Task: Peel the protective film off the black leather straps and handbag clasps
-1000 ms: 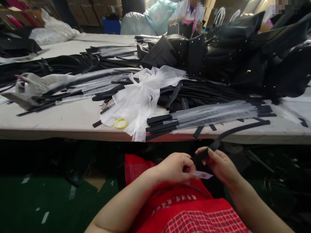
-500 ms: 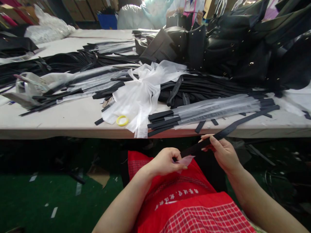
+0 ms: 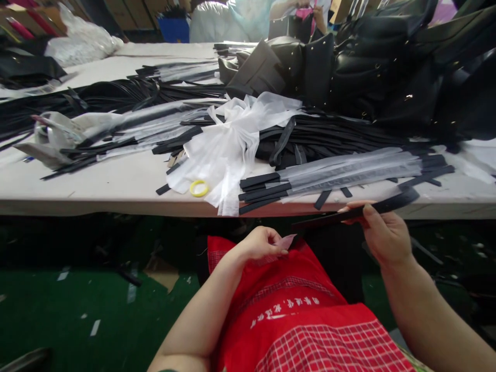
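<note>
r hand [image 3: 383, 235] grips black strap [image 3: 354, 213]; l hand [image 3: 260, 244] pinches thin film scrap [image 3: 285, 241].

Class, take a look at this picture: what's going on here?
A seated person in a red apron holds one black strap in the right hand, just below the edge of the table. The left hand pinches a small pale slip near the strap's free end. On the table lie heaps of straps, some in clear sleeves, white tissue, a yellow ring and black bags.
</note>
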Action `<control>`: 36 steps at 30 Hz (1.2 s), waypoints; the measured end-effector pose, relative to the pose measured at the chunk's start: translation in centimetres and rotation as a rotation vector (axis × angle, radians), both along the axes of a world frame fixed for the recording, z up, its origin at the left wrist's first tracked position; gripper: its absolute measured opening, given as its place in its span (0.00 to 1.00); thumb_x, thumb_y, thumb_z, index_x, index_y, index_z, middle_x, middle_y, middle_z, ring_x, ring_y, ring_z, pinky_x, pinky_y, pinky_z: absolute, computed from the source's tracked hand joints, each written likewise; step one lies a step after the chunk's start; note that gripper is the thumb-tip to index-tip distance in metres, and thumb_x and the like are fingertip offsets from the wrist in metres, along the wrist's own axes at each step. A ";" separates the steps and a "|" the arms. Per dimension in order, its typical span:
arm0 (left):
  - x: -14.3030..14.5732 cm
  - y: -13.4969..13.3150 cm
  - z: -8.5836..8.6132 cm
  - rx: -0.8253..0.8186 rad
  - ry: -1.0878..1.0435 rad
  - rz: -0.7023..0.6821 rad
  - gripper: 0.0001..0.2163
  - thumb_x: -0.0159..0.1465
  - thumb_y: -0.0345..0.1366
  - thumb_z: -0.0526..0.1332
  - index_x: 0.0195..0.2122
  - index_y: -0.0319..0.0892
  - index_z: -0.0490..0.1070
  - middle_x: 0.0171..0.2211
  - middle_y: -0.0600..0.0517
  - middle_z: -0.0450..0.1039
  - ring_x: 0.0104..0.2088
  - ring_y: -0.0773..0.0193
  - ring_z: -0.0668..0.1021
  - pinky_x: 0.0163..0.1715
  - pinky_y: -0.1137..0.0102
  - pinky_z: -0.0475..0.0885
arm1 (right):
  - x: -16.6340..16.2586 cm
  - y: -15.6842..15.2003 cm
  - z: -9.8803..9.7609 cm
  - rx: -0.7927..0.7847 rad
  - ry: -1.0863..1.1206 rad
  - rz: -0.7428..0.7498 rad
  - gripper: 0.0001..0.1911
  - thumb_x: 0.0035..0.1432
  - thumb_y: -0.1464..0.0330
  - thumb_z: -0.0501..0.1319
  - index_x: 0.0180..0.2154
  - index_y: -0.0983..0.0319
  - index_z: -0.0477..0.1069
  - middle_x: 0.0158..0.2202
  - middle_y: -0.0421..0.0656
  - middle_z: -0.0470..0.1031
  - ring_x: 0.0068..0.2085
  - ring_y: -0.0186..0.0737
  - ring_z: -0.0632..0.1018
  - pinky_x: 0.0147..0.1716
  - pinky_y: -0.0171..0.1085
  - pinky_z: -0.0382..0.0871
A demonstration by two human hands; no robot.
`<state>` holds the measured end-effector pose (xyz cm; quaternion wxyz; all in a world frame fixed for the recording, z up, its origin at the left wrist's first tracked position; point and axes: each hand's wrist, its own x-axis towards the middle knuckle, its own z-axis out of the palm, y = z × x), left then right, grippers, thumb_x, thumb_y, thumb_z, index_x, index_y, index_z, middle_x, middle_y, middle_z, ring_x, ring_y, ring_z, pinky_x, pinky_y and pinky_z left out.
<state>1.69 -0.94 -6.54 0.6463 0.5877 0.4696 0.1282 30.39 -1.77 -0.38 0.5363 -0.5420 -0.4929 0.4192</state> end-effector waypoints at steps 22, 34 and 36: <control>-0.1 0.2 0.9 -0.027 -0.080 -0.089 0.16 0.51 0.47 0.69 0.28 0.37 0.75 0.23 0.55 0.71 0.24 0.69 0.69 0.25 0.74 0.62 | -0.5 -0.6 0.3 -0.120 0.097 0.052 0.15 0.58 0.54 0.64 0.37 0.57 0.79 0.35 0.43 0.80 0.34 0.41 0.79 0.34 0.38 0.74; 2.0 0.1 1.7 -0.026 -0.217 -0.010 0.18 0.57 0.50 0.66 0.31 0.36 0.77 0.25 0.51 0.74 0.25 0.67 0.73 0.27 0.74 0.66 | -3.1 0.1 -2.1 -0.244 0.074 0.117 0.22 0.56 0.49 0.63 0.41 0.59 0.80 0.37 0.45 0.81 0.38 0.43 0.80 0.41 0.41 0.73; 2.8 0.1 1.6 -0.064 -0.241 0.037 0.20 0.56 0.52 0.66 0.30 0.35 0.77 0.23 0.52 0.73 0.22 0.69 0.70 0.24 0.74 0.64 | -4.0 0.0 -2.8 -0.247 0.068 0.173 0.23 0.56 0.48 0.63 0.43 0.58 0.80 0.42 0.46 0.81 0.46 0.47 0.79 0.50 0.46 0.70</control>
